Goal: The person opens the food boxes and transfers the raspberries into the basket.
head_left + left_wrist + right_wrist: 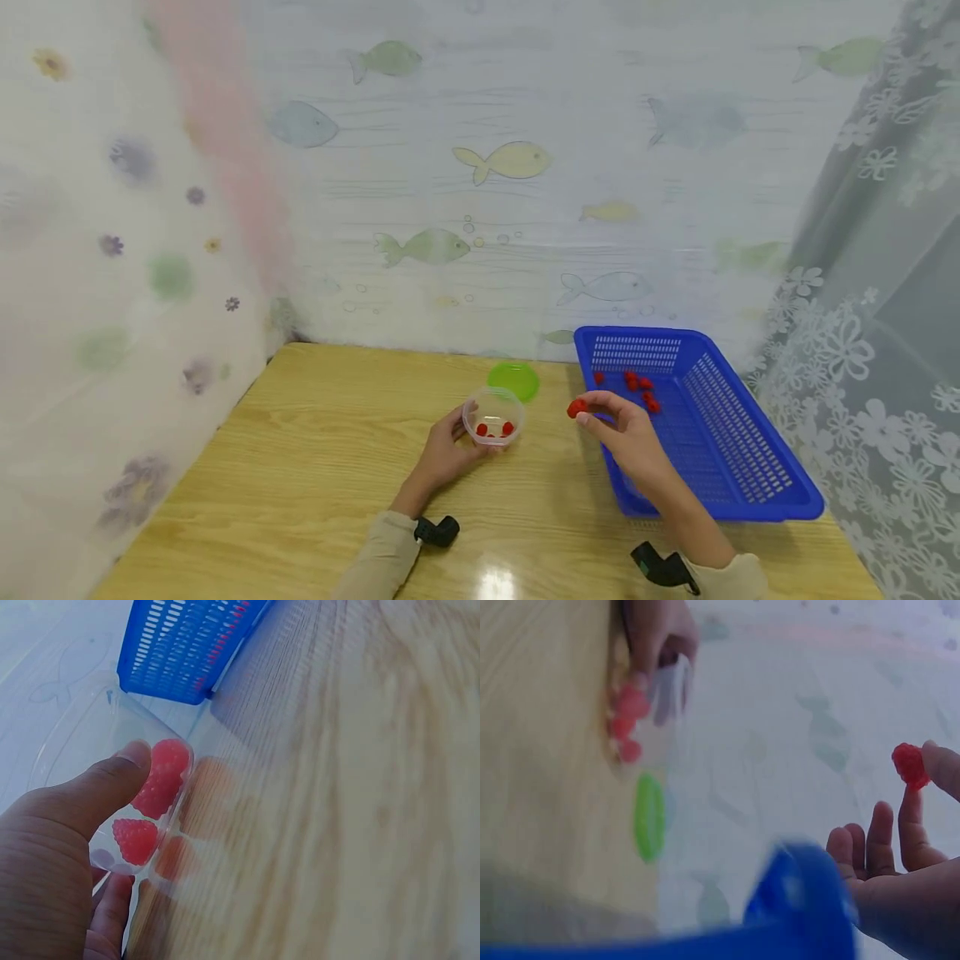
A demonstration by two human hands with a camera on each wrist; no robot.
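My left hand point(448, 454) grips a clear plastic cup point(493, 402) from its left side, thumb and fingers curled round the wall. Several red raspberries point(136, 840) lie at the bottom of the cup, which stands on the wooden table. Between thumb and forefinger my right hand point(626, 433) pinches one raspberry point(910, 765), held up over the left edge of the blue basket point(738, 417). The other fingers of that hand are spread loosely. More raspberries point(647, 383) lie inside the basket, toward its far left part.
A round green lid point(514, 380) lies flat on the wooden table point(330, 433), just behind the cup. The basket has raised, slotted walls and fills the table's right side. A fish-printed curtain point(450, 192) hangs along the back edge, and a lace curtain point(885, 383) hangs at the right.
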